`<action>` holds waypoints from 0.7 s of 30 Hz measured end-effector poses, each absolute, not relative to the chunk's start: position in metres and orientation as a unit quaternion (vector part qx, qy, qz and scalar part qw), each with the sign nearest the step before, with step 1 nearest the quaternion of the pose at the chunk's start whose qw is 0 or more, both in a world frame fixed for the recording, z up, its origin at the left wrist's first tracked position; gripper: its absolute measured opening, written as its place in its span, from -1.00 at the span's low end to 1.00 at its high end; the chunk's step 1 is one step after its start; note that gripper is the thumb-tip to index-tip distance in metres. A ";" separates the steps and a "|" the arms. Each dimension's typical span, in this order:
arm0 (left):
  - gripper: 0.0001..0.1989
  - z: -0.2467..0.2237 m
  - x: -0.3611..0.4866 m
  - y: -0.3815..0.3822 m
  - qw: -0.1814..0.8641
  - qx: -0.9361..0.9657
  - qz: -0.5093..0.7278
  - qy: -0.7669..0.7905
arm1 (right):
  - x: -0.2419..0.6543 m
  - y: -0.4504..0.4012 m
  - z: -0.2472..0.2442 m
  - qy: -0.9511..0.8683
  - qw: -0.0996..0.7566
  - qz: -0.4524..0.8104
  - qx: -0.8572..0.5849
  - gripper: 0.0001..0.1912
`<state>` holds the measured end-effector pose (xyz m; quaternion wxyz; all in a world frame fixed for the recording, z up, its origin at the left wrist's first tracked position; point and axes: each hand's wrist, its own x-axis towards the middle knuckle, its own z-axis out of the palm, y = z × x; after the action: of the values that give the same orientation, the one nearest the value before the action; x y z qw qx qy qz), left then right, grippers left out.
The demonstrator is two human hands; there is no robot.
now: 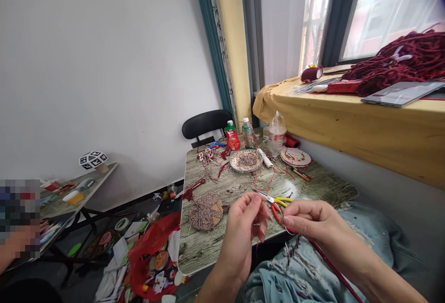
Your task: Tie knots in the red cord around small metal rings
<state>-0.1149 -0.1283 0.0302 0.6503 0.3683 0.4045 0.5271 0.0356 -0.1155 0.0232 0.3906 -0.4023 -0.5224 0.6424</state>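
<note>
My left hand is raised over the table's front edge, thumb and index finger pinched together; whatever lies between them is too small to make out. Opposite it, my right hand also pinches, its fingertips closed on something thin that I cannot name. A dark red cord runs below my right wrist towards my lap. Just behind the fingers lie scissors with yellow handles and a red-handled tool, partly hidden. Left of my hands is a cardboard piece wound with speckled yarn.
On the table stand a round woven tray, a red pouch, a bottle and a bagged cup. Dark red yarn heaps on the sill. A red bag lies on the floor. Another person's arm shows at far left.
</note>
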 end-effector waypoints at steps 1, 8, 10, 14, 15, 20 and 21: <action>-0.82 0.030 -0.114 -0.130 0.631 0.368 0.541 0.416 | 0.035 -0.115 0.022 -0.507 0.404 0.647 -0.401 -0.80; -0.81 0.028 -0.106 -0.135 0.565 0.448 0.515 0.463 | 0.028 -0.118 0.020 -0.446 0.476 0.632 -0.418 -0.81; -0.83 0.027 -0.105 -0.133 0.586 0.420 0.519 0.459 | 0.027 -0.118 0.018 -0.441 0.483 0.628 -0.422 -0.80; -0.85 0.027 -0.104 -0.129 0.632 0.361 0.531 0.435 | 0.024 -0.115 0.013 -0.413 0.503 0.632 -0.420 -0.80; -0.85 0.027 -0.104 -0.129 0.641 0.352 0.529 0.431 | 0.023 -0.114 0.012 -0.406 0.510 0.633 -0.418 -0.80; -0.91 0.027 -0.105 -0.130 0.664 0.327 0.523 0.423 | 0.017 -0.114 0.009 -0.402 0.526 0.625 -0.413 -0.79; -0.92 0.027 -0.106 -0.130 0.667 0.327 0.524 0.416 | 0.017 -0.114 0.009 -0.406 0.528 0.623 -0.411 -0.79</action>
<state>-0.1057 -0.1297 0.0269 0.6670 0.3273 0.4161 0.5242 0.0169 -0.1144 0.0086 0.5276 -0.4109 -0.4059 0.6229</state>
